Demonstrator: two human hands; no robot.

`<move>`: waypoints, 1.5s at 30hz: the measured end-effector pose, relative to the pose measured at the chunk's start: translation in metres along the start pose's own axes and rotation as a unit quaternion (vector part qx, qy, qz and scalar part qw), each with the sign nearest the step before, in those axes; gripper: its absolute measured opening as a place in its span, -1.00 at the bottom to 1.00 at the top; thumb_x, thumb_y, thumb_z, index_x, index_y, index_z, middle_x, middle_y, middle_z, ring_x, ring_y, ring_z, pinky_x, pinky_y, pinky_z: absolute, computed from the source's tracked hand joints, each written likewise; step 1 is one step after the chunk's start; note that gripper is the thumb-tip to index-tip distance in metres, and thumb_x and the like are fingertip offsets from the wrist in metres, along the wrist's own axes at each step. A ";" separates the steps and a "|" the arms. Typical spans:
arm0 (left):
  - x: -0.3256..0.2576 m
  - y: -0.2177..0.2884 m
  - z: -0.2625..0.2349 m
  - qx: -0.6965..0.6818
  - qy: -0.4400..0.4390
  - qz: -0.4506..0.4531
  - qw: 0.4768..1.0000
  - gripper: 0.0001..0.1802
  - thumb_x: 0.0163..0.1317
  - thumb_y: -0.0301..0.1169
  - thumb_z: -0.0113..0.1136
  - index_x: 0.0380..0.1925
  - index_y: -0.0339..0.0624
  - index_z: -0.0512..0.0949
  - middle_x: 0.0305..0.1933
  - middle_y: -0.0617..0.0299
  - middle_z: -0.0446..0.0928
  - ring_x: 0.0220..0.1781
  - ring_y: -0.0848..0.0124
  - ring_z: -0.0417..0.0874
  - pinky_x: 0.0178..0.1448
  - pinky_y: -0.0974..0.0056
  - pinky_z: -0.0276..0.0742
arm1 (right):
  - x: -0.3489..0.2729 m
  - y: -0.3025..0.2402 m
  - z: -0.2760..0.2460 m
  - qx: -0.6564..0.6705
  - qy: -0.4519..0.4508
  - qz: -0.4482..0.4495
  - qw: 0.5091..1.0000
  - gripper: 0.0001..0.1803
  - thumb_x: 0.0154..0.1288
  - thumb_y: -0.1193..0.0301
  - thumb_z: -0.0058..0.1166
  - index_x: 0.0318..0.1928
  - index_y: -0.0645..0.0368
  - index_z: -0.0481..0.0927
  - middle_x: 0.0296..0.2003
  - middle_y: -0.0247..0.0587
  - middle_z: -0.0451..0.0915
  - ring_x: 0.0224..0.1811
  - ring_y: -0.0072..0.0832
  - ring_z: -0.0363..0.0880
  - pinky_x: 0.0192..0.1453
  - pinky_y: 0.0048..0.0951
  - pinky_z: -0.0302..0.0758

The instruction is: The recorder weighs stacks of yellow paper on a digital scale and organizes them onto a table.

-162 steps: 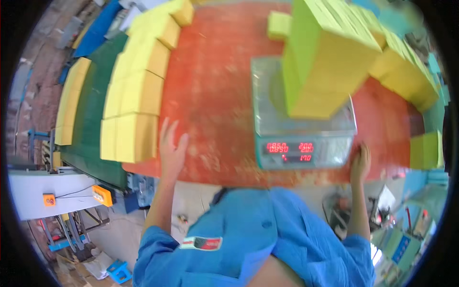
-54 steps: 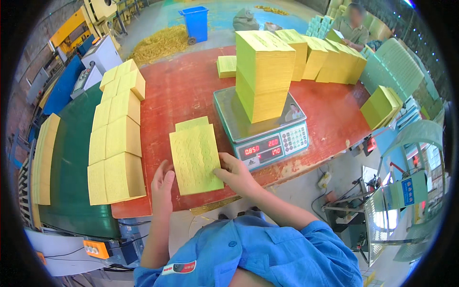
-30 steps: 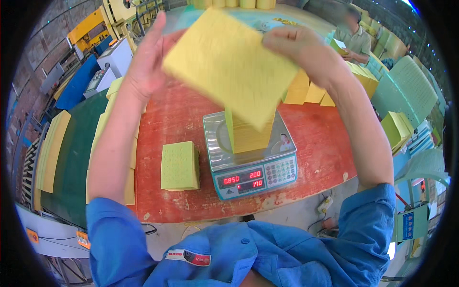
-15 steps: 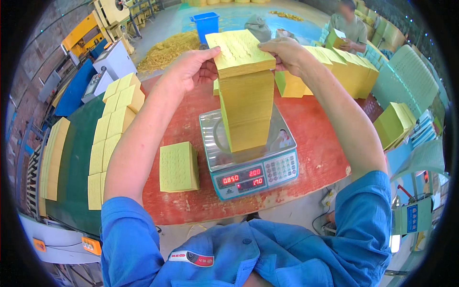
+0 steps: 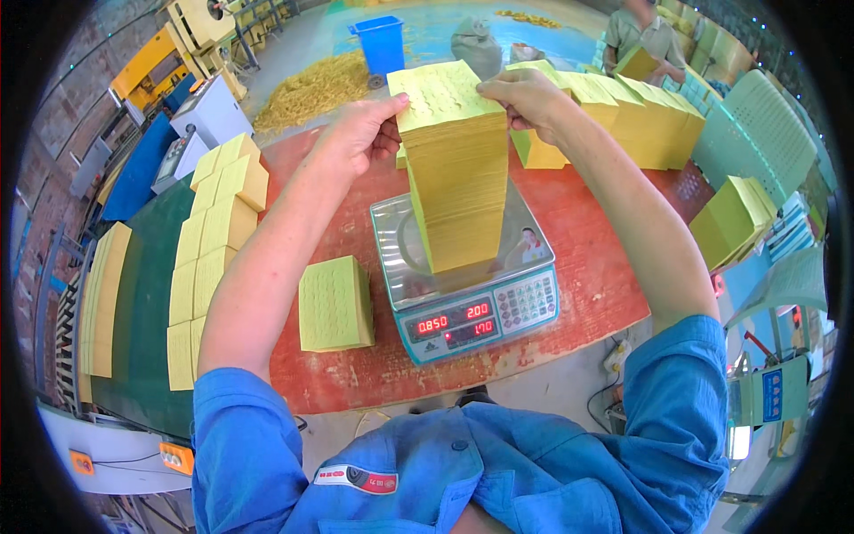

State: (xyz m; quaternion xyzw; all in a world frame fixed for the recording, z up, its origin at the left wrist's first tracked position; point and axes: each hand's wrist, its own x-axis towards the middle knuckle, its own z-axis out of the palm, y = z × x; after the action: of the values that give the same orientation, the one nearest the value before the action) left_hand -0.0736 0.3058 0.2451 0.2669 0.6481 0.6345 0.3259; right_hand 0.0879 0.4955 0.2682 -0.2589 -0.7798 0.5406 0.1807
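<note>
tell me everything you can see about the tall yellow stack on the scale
The tall yellow stack stands roughly upright on the metal pan of the digital scale. It looks like many thin paper sheets: fine layered edges line its darker near side, and a narrow strip of its left side shows too. The paler top bears rows of wavy marks. The left hand and right hand touch its upper left and right edges. Its far side is hidden.

From your head, the wide camera looks down and forward, with your blue shirt [image 5: 400, 440] near and the red table [image 5: 587, 258] farther.
</note>
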 end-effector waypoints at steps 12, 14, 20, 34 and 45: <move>-0.033 -0.016 0.010 0.181 0.133 0.120 0.967 -0.42 0.42 0.16 -0.08 -0.33 -0.17 0.54 -0.64 0.36 0.37 -0.68 0.57 0.30 -0.59 0.43 0.16 | -0.017 0.023 0.008 0.054 0.040 -0.085 0.994 -0.62 0.36 0.19 0.13 -0.02 0.24 0.64 -0.50 -0.47 0.47 -0.54 -0.73 0.37 -0.46 -0.61 0.29; -0.059 -0.021 0.006 0.144 0.143 0.118 0.972 -0.41 0.43 0.18 -0.12 -0.27 -0.17 0.55 -0.64 0.36 0.37 -0.67 0.57 0.30 -0.57 0.43 0.17 | -0.029 0.027 -0.001 0.057 0.066 -0.091 0.992 -0.62 0.37 0.18 0.13 -0.02 0.23 0.64 -0.49 -0.46 0.48 -0.53 -0.72 0.39 -0.46 -0.60 0.30; -0.157 -0.098 -0.081 0.158 0.192 0.098 0.964 -0.54 0.50 0.00 -0.12 -0.07 -0.18 0.51 -0.58 0.37 0.42 -0.59 0.62 0.37 -0.51 0.49 0.22 | -0.091 0.129 -0.046 0.091 0.164 -0.090 0.978 -0.69 0.43 0.30 0.05 0.03 0.20 0.63 -0.44 -0.45 0.51 -0.52 -0.70 0.41 -0.45 -0.62 0.30; -0.270 -0.202 -0.163 0.192 0.249 -0.040 0.949 -0.68 0.46 -0.22 0.04 0.01 -0.22 0.52 -0.42 0.28 0.54 -0.48 0.59 0.50 -0.38 0.48 0.40 | -0.247 0.287 -0.017 0.224 0.229 0.154 0.935 -0.75 0.40 0.45 0.02 0.01 0.24 0.62 -0.42 -0.39 0.56 -0.50 -0.64 0.50 -0.43 -0.63 0.36; -0.257 -0.198 -0.134 0.260 0.171 0.048 0.949 -0.77 0.43 -0.34 0.11 -0.09 -0.27 0.57 -0.30 0.28 0.58 -0.27 0.58 0.55 -0.17 0.46 0.47 | -0.264 0.283 0.003 0.210 0.220 0.142 0.942 -0.77 0.38 0.46 0.01 -0.05 0.26 0.65 -0.43 -0.36 0.55 -0.47 -0.62 0.50 -0.42 -0.60 0.36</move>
State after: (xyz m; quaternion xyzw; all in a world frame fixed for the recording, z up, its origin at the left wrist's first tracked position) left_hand 0.0038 0.0135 0.0673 0.2609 0.8227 0.4954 0.0987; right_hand 0.3571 0.4147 0.0017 -0.4353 -0.5444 0.6419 0.3197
